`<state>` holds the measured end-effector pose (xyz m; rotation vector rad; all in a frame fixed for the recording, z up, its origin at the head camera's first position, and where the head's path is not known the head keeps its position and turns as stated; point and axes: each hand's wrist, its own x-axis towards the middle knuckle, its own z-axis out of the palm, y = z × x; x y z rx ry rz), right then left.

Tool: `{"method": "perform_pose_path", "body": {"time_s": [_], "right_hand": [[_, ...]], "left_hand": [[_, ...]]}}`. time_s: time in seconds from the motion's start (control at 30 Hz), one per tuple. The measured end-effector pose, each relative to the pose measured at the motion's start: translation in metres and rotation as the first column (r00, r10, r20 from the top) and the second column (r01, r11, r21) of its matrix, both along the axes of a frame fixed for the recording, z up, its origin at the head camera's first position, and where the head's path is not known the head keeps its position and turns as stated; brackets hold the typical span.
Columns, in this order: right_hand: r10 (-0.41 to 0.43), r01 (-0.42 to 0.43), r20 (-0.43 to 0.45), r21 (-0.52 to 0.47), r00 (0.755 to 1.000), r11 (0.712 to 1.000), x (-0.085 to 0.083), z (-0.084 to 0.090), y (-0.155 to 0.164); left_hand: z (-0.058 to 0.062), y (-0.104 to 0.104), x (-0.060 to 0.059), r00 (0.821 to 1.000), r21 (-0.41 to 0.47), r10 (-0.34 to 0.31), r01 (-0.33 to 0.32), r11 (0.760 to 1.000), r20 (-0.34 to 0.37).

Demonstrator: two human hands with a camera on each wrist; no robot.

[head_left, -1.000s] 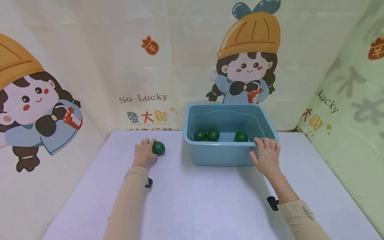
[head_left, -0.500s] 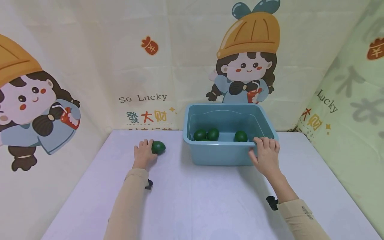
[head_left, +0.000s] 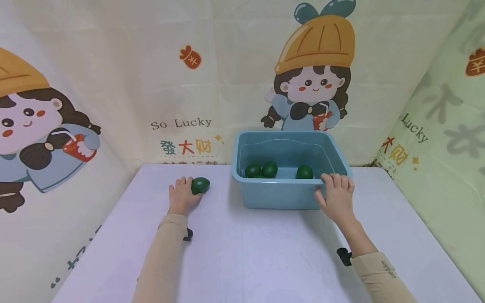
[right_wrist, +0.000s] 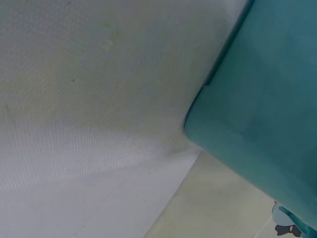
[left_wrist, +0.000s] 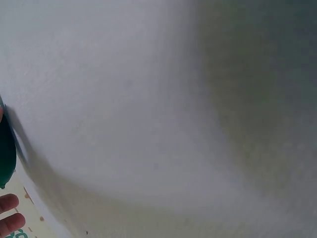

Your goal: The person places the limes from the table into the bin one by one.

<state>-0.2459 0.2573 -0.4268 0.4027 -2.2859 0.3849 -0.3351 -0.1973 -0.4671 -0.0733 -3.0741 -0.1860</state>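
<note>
A dark green egg-shaped fruit (head_left: 201, 185) lies on the white table (head_left: 242, 252), and my left hand (head_left: 181, 195) grips it from the left side. In the left wrist view only a sliver of the fruit (left_wrist: 6, 153) and two fingertips (left_wrist: 9, 213) show at the left edge. My right hand (head_left: 337, 192) holds the near right rim of a blue plastic basin (head_left: 280, 198), fingers hooked over the edge and thumb on the outer wall. Three more green fruits (head_left: 269, 169) lie inside it. The right wrist view shows the basin's outer corner (right_wrist: 267, 109).
Cartoon-printed cloth backdrops (head_left: 182, 84) close off the table at the back and on both sides. The basin stands at the back, right of centre. Bare tabletop stretches from the hands to the near edge.
Both hands stay where they were, the left on the fruit and the right on the basin rim. The backdrop cloth on the left has slid leftward and down.
</note>
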Motion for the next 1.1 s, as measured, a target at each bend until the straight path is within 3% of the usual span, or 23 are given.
{"method": "perform_pose_path", "body": {"time_s": [0.43, 1.1], "right_hand": [[-0.014, 0.014, 0.032, 0.003, 0.999, 1.0, 0.002, 0.001, 0.0], [-0.02, 0.02, 0.039, 0.003, 0.999, 1.0, 0.001, 0.001, 0.0]], "left_hand": [[-0.003, 0.001, 0.001, 1.0, -0.026, 0.021, -0.021, 0.999, -0.007], [-0.011, 0.0, 0.003, 0.997, 0.023, 0.043, -0.042, 0.999, -0.066]]}}
